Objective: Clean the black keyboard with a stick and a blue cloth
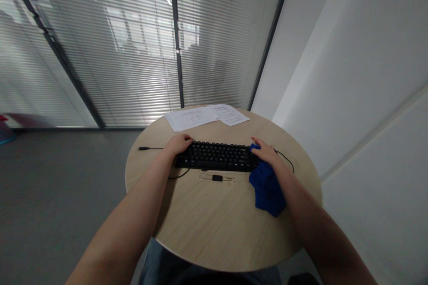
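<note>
A black keyboard [217, 156] lies flat across the round wooden table, between my two hands. My left hand [180, 143] is closed on its far left corner, fingers bent over the edge. Over the right end of the keys, my right hand [265, 150] grips a blue cloth [268, 190]; a small bit of it shows by the fingertips, and the bulk drapes down onto the tabletop beside the wrist. The underside of the right hand is hidden.
Printed paper sheets [207, 116] lie at the table's [214, 227] far edge. A cable plug [143, 148] rests at the left, and a cable [287, 158] curves at the right. A small black piece [217, 178] sits in front of the keyboard. A white wall [374, 75] rises at the right.
</note>
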Motion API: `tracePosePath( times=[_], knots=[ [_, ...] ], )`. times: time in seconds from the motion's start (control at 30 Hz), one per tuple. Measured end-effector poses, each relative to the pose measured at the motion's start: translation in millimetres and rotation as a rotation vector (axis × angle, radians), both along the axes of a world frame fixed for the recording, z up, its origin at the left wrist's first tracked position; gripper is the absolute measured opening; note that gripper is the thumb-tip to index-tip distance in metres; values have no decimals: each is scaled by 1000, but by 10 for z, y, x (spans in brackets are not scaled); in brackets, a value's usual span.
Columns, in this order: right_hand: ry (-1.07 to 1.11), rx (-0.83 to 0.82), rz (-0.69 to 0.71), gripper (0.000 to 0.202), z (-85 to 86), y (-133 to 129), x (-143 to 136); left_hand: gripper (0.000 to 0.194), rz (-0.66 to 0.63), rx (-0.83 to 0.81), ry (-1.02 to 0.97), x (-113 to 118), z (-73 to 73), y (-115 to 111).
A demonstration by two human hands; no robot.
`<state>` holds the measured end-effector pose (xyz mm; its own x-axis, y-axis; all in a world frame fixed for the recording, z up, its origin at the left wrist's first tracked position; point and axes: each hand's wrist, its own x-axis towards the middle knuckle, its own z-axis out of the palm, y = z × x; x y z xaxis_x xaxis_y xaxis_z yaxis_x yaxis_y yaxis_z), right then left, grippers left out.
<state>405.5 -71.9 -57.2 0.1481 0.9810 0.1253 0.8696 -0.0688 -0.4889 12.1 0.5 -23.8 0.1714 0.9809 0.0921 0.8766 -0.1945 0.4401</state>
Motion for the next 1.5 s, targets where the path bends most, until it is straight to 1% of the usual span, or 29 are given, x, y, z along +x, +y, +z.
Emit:
tracePosePath(
  times=[0.2, 0.47, 0.63, 0.87, 1.03, 1.23, 1.5],
  knots=[
    [50, 10, 40, 72, -19, 22, 66, 34, -12, -2, 48, 11, 24, -16],
    [5, -56, -27, 73, 26, 30, -4, 34, -5, -3, 58, 12, 18, -7],
    [-25, -70, -59, 70, 58, 27, -54, 33, 1, 1, 59, 5, 8, 5],
    [-63, -107, -60, 70, 95, 33, -102, 32, 2, 10, 19, 0, 5, 7],
    [-46, -113, -60, 71, 64, 54, -47, 33, -14, 5, 23, 0, -5, 11],
    [-80, -62, -52, 71, -13, 91, -1, 34, -6, 10, 46, 4, -9, 24],
    [-91, -90, -99, 71, 45, 80, -90, 34, 5, 11, 33, -9, -25, 31]
  ],
)
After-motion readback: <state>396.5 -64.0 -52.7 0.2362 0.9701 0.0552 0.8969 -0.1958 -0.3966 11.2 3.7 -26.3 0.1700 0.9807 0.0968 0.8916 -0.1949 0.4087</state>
